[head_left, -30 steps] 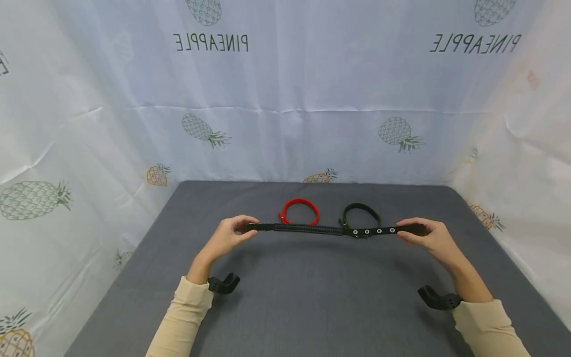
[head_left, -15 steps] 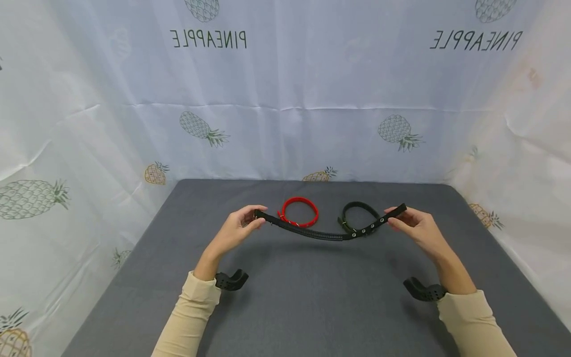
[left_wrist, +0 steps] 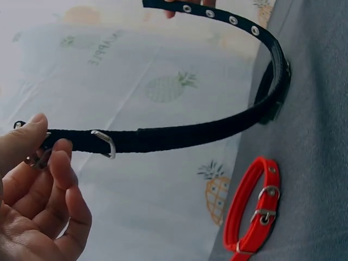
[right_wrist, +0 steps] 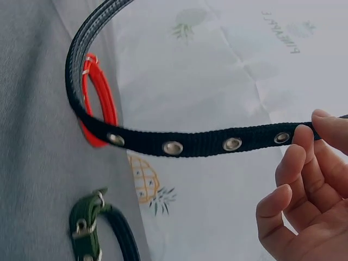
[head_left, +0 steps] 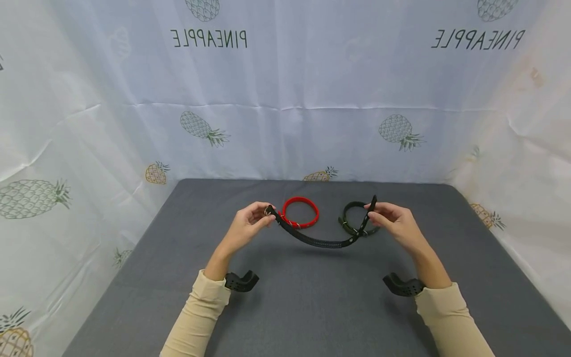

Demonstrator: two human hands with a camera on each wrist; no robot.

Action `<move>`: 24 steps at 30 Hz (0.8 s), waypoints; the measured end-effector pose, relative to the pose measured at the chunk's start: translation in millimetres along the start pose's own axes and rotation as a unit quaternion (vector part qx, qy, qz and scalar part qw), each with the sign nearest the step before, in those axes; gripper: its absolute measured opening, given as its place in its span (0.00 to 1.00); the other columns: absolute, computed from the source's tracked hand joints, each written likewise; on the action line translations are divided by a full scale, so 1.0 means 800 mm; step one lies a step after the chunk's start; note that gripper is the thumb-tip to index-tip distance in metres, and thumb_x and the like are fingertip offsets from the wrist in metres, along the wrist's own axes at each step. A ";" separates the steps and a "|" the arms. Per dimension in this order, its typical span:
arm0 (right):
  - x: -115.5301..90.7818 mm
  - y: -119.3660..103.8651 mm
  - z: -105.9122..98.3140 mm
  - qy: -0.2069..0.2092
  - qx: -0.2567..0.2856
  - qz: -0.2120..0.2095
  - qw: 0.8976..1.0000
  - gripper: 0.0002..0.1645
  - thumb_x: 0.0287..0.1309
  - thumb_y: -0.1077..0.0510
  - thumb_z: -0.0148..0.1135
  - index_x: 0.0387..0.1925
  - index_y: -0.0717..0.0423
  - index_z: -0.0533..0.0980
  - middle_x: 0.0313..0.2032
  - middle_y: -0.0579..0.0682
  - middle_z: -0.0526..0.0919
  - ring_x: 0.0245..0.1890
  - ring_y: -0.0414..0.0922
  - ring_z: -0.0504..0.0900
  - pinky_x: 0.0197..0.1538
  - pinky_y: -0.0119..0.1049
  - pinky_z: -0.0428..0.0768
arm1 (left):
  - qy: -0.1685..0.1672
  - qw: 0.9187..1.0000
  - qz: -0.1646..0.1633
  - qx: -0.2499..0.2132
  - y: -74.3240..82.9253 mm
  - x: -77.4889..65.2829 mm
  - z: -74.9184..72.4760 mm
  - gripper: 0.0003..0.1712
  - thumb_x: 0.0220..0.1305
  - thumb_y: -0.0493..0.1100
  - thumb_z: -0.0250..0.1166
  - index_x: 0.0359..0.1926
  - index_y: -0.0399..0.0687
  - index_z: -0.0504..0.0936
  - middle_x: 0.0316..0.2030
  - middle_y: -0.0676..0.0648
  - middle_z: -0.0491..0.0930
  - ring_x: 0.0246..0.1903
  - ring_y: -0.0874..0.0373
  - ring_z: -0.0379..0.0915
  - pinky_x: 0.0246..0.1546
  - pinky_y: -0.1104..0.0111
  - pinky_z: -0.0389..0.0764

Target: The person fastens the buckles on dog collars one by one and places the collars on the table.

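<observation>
A black pet collar (head_left: 327, 244) hangs in a sagging curve between the two hands, raised over the table. My left hand (head_left: 247, 224) pinches its buckle end between thumb and fingers; a metal D-ring (left_wrist: 106, 144) shows beside that grip in the left wrist view. On the other side, my right hand (head_left: 397, 223) pinches the free end, whose tip points upward. Several metal eyelets (right_wrist: 173, 147) line that end in the right wrist view. Behind the strap lie a buckled red collar (head_left: 301, 199) and a buckled dark green collar (head_left: 355, 204), both looped on the table.
A grey cloth covers the table (head_left: 308, 307). White curtains with pineapple prints (head_left: 285, 89) stand close along the back and both sides. Each wrist carries a black mount, the left mount (head_left: 242, 281) and the right mount (head_left: 403, 285).
Both hands have moved toward each other, still pinching the black collar's ends. The collar, nearly straight before, now sags in a deep curve, and its free end has tipped upward.
</observation>
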State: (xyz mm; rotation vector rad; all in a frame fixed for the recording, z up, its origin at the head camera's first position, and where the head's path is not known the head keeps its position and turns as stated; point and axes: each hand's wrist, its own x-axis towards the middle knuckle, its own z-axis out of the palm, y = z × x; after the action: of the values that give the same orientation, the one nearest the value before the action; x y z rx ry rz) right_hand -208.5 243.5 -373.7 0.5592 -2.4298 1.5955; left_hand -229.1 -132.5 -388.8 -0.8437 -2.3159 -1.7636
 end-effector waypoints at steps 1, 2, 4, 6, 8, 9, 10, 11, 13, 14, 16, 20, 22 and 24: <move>0.001 -0.001 0.003 0.000 0.004 -0.001 1.000 0.10 0.66 0.62 0.56 0.46 0.56 0.80 0.36 0.26 0.83 0.33 0.26 0.81 0.40 0.21 0.80 | 0.005 1.000 0.007 -0.003 0.000 0.001 0.002 0.15 0.64 0.32 0.61 0.50 0.28 0.76 0.35 0.38 0.79 0.30 0.70 0.73 0.35 0.76 0.78; 0.003 -0.002 0.005 -0.002 0.010 -0.001 1.000 0.11 0.66 0.62 0.56 0.47 0.60 0.79 0.36 0.26 0.83 0.33 0.26 0.81 0.40 0.21 0.80 | 0.010 1.000 0.013 -0.007 0.001 0.001 0.003 0.15 0.64 0.32 0.61 0.50 0.27 0.76 0.34 0.41 0.80 0.30 0.71 0.73 0.35 0.77 0.78; 0.005 -0.004 0.011 -0.002 0.016 -0.004 1.000 0.14 0.66 0.62 0.56 0.49 0.67 0.78 0.37 0.24 0.83 0.34 0.25 0.81 0.40 0.20 0.80 | 0.019 0.999 0.025 -0.013 0.002 0.003 0.006 0.14 0.63 0.30 0.62 0.49 0.26 0.77 0.35 0.49 0.80 0.31 0.73 0.74 0.36 0.78 0.79; 0.008 -0.006 0.017 -0.004 0.018 -0.006 1.000 0.16 0.66 0.63 0.56 0.49 0.73 0.76 0.39 0.21 0.81 0.34 0.25 0.81 0.40 0.20 0.80 | 0.028 0.999 0.040 -0.020 0.003 0.004 0.010 0.14 0.62 0.29 0.62 0.48 0.25 0.77 0.36 0.60 0.78 0.33 0.73 0.74 0.37 0.79 0.79; 0.010 -0.008 0.023 -0.005 0.023 -0.003 1.000 0.16 0.66 0.63 0.56 0.49 0.73 0.76 0.41 0.19 0.81 0.35 0.25 0.81 0.40 0.20 0.80 | 0.036 0.998 0.052 -0.027 0.005 0.005 0.014 0.14 0.62 0.30 0.62 0.47 0.25 0.78 0.37 0.65 0.77 0.35 0.74 0.74 0.39 0.80 0.79; 0.011 -0.009 0.026 -0.006 0.021 -0.001 1.000 0.16 0.66 0.62 0.57 0.49 0.72 0.76 0.41 0.19 0.80 0.35 0.26 0.81 0.40 0.20 0.80 | 0.041 0.997 0.058 -0.029 0.006 0.006 0.016 0.13 0.62 0.30 0.63 0.47 0.25 0.78 0.37 0.65 0.76 0.36 0.74 0.74 0.40 0.80 0.79; 0.012 -0.011 0.030 -0.007 0.021 0.003 1.000 0.17 0.66 0.62 0.57 0.49 0.72 0.76 0.41 0.19 0.80 0.35 0.26 0.81 0.41 0.21 0.81 | 0.046 0.996 0.065 -0.032 0.006 0.007 0.018 0.13 0.62 0.30 0.63 0.46 0.25 0.79 0.37 0.65 0.76 0.36 0.74 0.74 0.40 0.80 0.78; 0.014 -0.013 0.034 -0.010 0.023 0.008 1.000 0.17 0.66 0.61 0.57 0.50 0.71 0.76 0.40 0.19 0.80 0.36 0.27 0.82 0.41 0.22 0.81 | 0.050 0.996 0.070 -0.035 0.007 0.008 0.020 0.13 0.62 0.31 0.63 0.46 0.25 0.79 0.38 0.65 0.75 0.36 0.73 0.74 0.41 0.80 0.78; 0.016 -0.016 0.042 -0.014 0.026 0.016 0.999 0.19 0.65 0.60 0.58 0.50 0.72 0.76 0.40 0.19 0.80 0.38 0.27 0.81 0.42 0.23 0.81 | 0.057 0.994 0.078 -0.044 0.009 0.010 0.024 0.14 0.63 0.34 0.63 0.45 0.25 0.79 0.39 0.65 0.75 0.38 0.73 0.73 0.42 0.80 0.78; 0.018 -0.018 0.046 -0.017 0.028 0.020 0.999 0.20 0.65 0.58 0.59 0.50 0.72 0.76 0.40 0.19 0.81 0.39 0.27 0.81 0.42 0.23 0.81 | 0.060 0.994 0.081 -0.050 0.010 0.010 0.026 0.15 0.63 0.35 0.63 0.45 0.25 0.79 0.41 0.64 0.74 0.39 0.73 0.73 0.43 0.79 0.78; 0.020 -0.020 0.053 -0.023 0.034 0.022 0.999 0.22 0.65 0.57 0.60 0.51 0.71 0.77 0.40 0.20 0.81 0.41 0.26 0.81 0.44 0.22 0.80 | 0.063 0.992 0.087 -0.070 0.011 0.011 0.030 0.18 0.64 0.38 0.63 0.46 0.23 0.77 0.42 0.64 0.74 0.41 0.73 0.73 0.43 0.79 0.78; 0.024 -0.022 0.066 -0.022 0.047 -0.008 0.999 0.21 0.64 0.58 0.60 0.50 0.73 0.77 0.39 0.25 0.80 0.42 0.26 0.80 0.45 0.20 0.78 | 0.055 0.987 0.077 -0.128 0.012 0.013 0.039 0.20 0.66 0.40 0.61 0.48 0.22 0.74 0.42 0.62 0.79 0.42 0.71 0.78 0.46 0.78 0.79; 0.027 -0.023 0.072 -0.020 0.051 -0.027 0.998 0.18 0.63 0.62 0.60 0.48 0.74 0.78 0.39 0.26 0.79 0.39 0.27 0.79 0.42 0.20 0.77 | 0.054 0.986 0.064 -0.147 0.012 0.014 0.043 0.19 0.67 0.39 0.60 0.49 0.24 0.74 0.39 0.61 0.81 0.41 0.69 0.80 0.45 0.77 0.79; 0.030 -0.025 0.077 -0.020 0.052 -0.042 0.998 0.16 0.63 0.64 0.60 0.46 0.75 0.78 0.39 0.26 0.78 0.38 0.27 0.78 0.41 0.21 0.77 | 0.059 0.984 0.057 -0.156 0.012 0.014 0.047 0.17 0.68 0.37 0.59 0.50 0.26 0.74 0.38 0.61 0.82 0.41 0.68 0.82 0.44 0.76 0.79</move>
State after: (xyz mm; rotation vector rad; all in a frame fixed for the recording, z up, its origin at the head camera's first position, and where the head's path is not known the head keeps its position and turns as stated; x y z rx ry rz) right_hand -218.8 175.2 -373.8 0.7071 -2.3271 1.6993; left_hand -225.1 -92.1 -388.0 -0.8673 -1.9085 -2.0936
